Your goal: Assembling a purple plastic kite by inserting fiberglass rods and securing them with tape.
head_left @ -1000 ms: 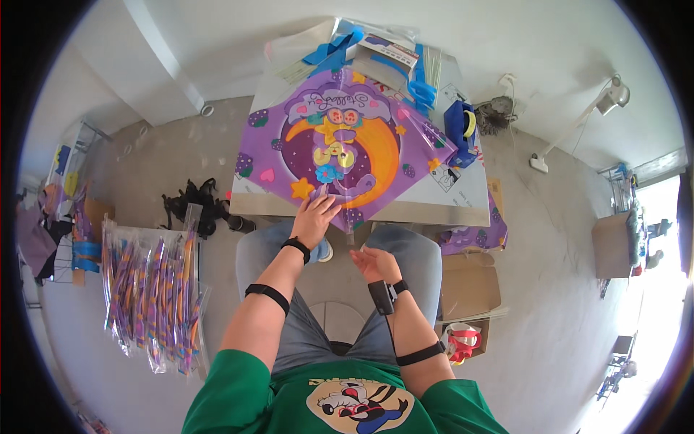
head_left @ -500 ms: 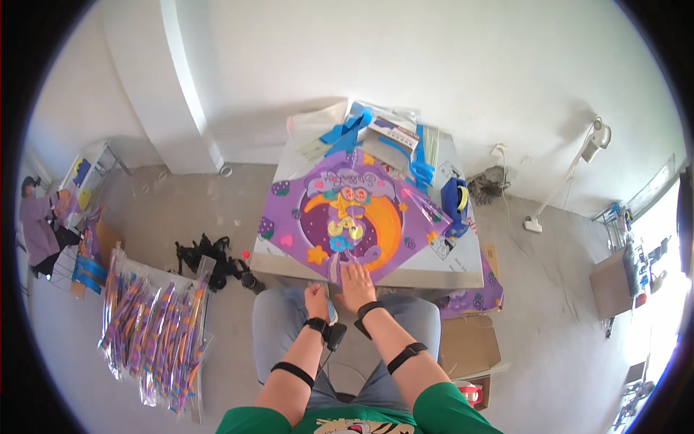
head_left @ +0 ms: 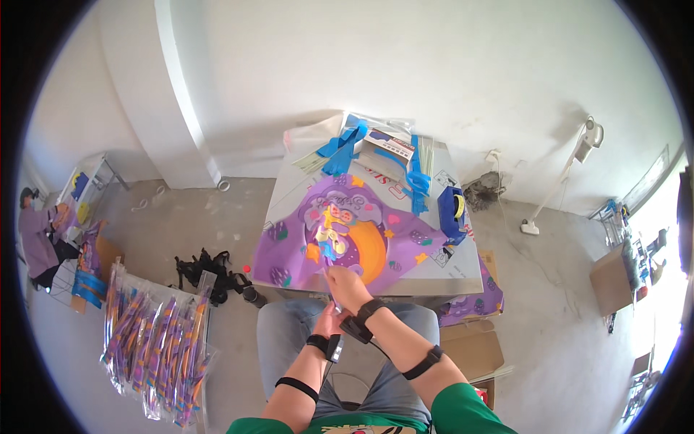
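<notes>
Right hand (head_left: 348,289) gripping purple sheet (head_left: 296,253), left hand (head_left: 329,320), grip unclear, tape dispenser (head_left: 451,219) nearby, blue strips (head_left: 340,152) beyond

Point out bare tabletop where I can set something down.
Near right corner: free tabletop between the purple printed kite and blue tape dispenser. Left side: a smaller patch between kite and pale sticks. Crowded: the far edge, with blue ribbons and a white box.

Bright light comes through a window-like opening (head_left: 656,311) far to the right of the table (head_left: 289,202), glaring to pure white. Soft shadows fall on the pale wall (head_left: 361,58) beyond the table. The purple printed sheet (head_left: 372,249) over the table looks slightly blurred; fisheye distortion curves everything toward black corners.
</notes>
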`<state>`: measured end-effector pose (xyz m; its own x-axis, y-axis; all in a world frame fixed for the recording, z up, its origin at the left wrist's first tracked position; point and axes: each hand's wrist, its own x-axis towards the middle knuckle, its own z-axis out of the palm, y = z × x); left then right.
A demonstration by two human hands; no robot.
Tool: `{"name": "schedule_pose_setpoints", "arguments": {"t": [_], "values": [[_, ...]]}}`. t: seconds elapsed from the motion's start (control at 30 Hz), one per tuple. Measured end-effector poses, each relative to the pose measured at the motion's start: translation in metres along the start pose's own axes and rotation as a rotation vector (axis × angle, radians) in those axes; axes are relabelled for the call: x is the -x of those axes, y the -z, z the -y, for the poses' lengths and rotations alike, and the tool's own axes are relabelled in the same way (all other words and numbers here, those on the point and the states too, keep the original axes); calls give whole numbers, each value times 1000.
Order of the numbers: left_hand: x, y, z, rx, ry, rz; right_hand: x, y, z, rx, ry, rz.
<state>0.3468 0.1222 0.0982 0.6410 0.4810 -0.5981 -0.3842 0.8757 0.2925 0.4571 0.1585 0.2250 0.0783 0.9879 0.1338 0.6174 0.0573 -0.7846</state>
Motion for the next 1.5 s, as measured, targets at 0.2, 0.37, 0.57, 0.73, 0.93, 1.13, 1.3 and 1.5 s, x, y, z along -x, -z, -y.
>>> {"name": "schedule_pose_setpoints", "arguments": {"t": [0.2, 0.37, 0.57, 0.73, 0.93, 1.13, 1.3, 1.5], "values": [[9, -82, -10, -141, -179, 186, -5, 96, 91, -405, -180, -102], [-23, -127, -32, 21, -346, 421, 22, 126, 117, -760, -107, -124], [26, -203, -95, 261, -359, 818, 44, 158, 111, -1532, -58, -316], [-31, -119, -162, -8, -691, 795, 44, 129, 42, -1670, -64, -434], [-60, -61, -182, -527, -1122, 105, 48, 44, -66, -1708, -355, -438], [-36, -60, -171, -1095, -1197, -636, 51, 7, -111, -1620, -618, -359], [-65, -24, -185, -1186, -1125, -738, 40, 13, -117, -1514, -724, -240], [-71, -20, -169, -1567, -1191, -1029, 32, 39, -112, 413, -171, -356]]}}
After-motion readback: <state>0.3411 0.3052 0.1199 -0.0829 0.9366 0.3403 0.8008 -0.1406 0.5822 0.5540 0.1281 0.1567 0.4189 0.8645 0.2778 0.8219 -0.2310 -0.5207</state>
